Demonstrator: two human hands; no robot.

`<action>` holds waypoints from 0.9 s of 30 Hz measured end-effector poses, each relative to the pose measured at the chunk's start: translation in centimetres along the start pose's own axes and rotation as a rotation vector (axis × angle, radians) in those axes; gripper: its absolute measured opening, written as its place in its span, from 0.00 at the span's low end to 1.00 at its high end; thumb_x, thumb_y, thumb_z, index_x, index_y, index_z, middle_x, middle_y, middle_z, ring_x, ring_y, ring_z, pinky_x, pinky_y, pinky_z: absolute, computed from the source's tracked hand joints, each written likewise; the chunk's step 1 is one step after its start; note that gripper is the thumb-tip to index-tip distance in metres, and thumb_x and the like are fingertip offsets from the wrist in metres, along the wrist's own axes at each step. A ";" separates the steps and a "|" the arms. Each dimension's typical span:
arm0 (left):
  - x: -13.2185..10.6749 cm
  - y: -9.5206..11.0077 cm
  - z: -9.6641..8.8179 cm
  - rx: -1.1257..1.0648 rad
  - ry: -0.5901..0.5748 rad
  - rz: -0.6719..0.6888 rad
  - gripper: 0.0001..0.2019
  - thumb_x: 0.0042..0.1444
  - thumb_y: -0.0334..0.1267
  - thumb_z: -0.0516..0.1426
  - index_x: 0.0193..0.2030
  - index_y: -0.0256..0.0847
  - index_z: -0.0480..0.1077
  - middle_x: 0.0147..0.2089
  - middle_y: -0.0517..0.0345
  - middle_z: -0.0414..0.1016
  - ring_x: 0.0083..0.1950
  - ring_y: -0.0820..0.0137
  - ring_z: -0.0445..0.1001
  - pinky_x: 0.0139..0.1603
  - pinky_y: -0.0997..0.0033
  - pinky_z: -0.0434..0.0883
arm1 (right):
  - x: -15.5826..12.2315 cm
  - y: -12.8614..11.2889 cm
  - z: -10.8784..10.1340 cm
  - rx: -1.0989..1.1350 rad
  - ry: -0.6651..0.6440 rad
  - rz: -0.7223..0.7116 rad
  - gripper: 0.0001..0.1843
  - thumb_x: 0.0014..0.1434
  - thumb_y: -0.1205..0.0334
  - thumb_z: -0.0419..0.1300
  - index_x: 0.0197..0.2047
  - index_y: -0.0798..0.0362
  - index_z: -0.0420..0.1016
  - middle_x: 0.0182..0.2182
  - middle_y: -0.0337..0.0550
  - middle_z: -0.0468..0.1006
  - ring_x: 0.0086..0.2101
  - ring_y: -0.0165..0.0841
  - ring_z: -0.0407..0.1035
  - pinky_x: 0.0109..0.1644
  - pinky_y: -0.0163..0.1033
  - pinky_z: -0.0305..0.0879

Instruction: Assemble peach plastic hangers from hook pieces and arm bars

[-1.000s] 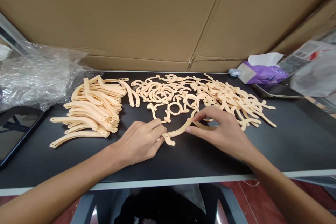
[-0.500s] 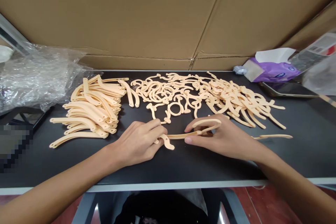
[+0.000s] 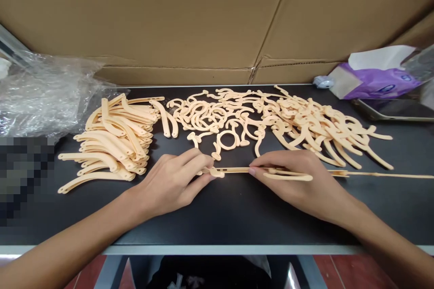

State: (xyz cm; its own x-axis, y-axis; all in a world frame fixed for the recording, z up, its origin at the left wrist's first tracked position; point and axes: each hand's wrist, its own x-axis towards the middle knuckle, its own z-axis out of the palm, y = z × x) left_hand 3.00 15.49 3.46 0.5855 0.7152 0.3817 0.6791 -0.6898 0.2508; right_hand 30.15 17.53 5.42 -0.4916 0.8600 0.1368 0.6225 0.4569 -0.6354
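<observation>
desk point(image 3: 237, 216): black top with a pale front edge, nearest the camera.
left hand point(image 3: 169, 183): lies on the desk, grip pinched together on the rounded left end of the plastic strip.
right hand point(image 3: 307, 185): knuckles up, grip clamped on the same strip further right; a hooked piece point(image 3: 291, 176) lies under its fingers.
plastic strip point(image 3: 233, 170): peach, seen edge-on, bridging the gap between both hands just above the desk and running on to the right frame edge.
stack of curved arms point(image 3: 115, 140): piled behind the left hand, towards the left.
loose pile of hooks and rings point(image 3: 271, 115): spread across the middle and right of the desk, behind both hands.
clear plastic bag point(image 3: 44, 95): crumpled at far left.
phone point(image 3: 393, 109): flat at far right.
tissue pack point(image 3: 376, 83): purple, just behind the phone.
cardboard box point(image 3: 203, 18): brown wall along the back.
</observation>
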 end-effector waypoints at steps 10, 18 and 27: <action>0.3 -0.8 -1.1 -0.096 0.059 0.051 0.04 0.66 0.32 0.58 0.43 0.40 0.75 0.42 0.58 0.79 0.39 0.75 0.78 0.38 0.77 0.71 | 0.3 0.7 0.6 -0.057 0.094 0.122 0.15 0.60 0.55 0.63 0.24 0.50 0.78 0.16 0.34 0.71 0.18 0.25 0.60 0.22 0.34 0.54; 0.4 -0.5 -1.2 -0.131 -0.058 -0.081 0.08 0.67 0.35 0.56 0.47 0.42 0.77 0.40 0.60 0.82 0.36 0.73 0.80 0.35 0.76 0.72 | 0.6 1.3 0.1 -0.018 0.084 0.195 0.16 0.60 0.50 0.63 0.25 0.50 0.80 0.19 0.37 0.76 0.20 0.29 0.65 0.23 0.36 0.56; 0.5 -0.9 -1.4 -0.108 -0.056 -0.033 0.09 0.66 0.34 0.57 0.46 0.42 0.80 0.39 0.59 0.82 0.36 0.72 0.80 0.36 0.74 0.73 | 0.7 1.6 -0.1 -0.010 0.055 0.176 0.15 0.59 0.51 0.64 0.25 0.49 0.81 0.18 0.37 0.76 0.21 0.29 0.64 0.24 0.36 0.56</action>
State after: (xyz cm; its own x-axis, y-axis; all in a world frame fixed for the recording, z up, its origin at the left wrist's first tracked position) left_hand 2.03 16.30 4.61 0.5898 0.7406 0.3218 0.6486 -0.6719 0.3576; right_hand 30.87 18.88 4.52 -0.3403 0.9380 0.0655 0.7023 0.2998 -0.6456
